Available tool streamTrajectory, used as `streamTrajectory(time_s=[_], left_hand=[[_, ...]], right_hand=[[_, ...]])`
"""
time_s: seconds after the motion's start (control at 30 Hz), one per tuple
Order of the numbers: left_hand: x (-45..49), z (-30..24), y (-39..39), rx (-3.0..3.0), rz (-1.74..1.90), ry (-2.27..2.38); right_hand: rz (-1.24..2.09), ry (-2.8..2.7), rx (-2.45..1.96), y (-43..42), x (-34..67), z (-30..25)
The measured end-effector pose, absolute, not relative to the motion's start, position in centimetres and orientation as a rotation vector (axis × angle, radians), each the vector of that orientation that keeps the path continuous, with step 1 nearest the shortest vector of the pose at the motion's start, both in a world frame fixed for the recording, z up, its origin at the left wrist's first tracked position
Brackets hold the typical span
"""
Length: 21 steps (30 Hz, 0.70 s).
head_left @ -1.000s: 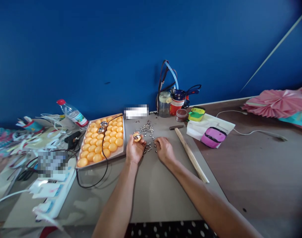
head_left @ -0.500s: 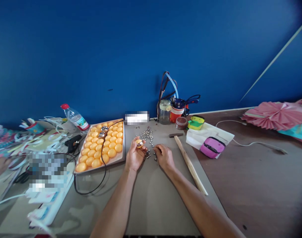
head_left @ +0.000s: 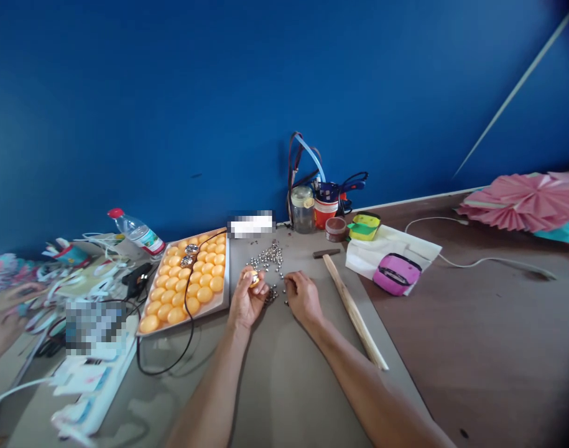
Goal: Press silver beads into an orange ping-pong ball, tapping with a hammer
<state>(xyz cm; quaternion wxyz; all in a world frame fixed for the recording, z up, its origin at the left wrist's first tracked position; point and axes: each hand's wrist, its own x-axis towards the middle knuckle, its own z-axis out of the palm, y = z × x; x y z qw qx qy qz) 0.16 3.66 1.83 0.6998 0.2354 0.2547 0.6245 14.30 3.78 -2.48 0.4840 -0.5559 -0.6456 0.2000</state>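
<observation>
My left hand [head_left: 247, 302] is closed round a small orange ball [head_left: 254, 278] with a shiny silver patch, held above the grey mat. Just right of it, my right hand [head_left: 303, 298] rests low over the mat with thumb and fingers pinched together. Whatever may be in that pinch is hidden. Small shiny metal beads [head_left: 271, 255] lie scattered in a heap beyond and between both hands. To the left stands a shallow box [head_left: 226, 274] filled with rows of orange balls [head_left: 204, 294]. Two silver-coloured pieces [head_left: 189, 254] and a black cord [head_left: 189, 311] lie over them.
A hammer with a wooden handle [head_left: 354, 311] lies right of my right arm. Behind are a glass jar [head_left: 303, 214], a red cup [head_left: 326, 214] and a purple case [head_left: 397, 274]. Another person's hand [head_left: 7, 323] is among clutter at far left, near a power strip [head_left: 109, 398].
The view has shifted slightly, so most things sit further left. The ball in my left hand has turned, showing less silver. At the far left, more of the other person's hand shows.
</observation>
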Motion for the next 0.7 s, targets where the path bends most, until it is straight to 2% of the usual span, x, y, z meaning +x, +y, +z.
streamTrajectory(time_s=[0.7], left_hand=[[0.3, 2.1, 3.5, 0.532, 1.369, 0.585]], right_hand=[[0.474, -1.585, -1.420, 3.4, 14.0, -1.4]])
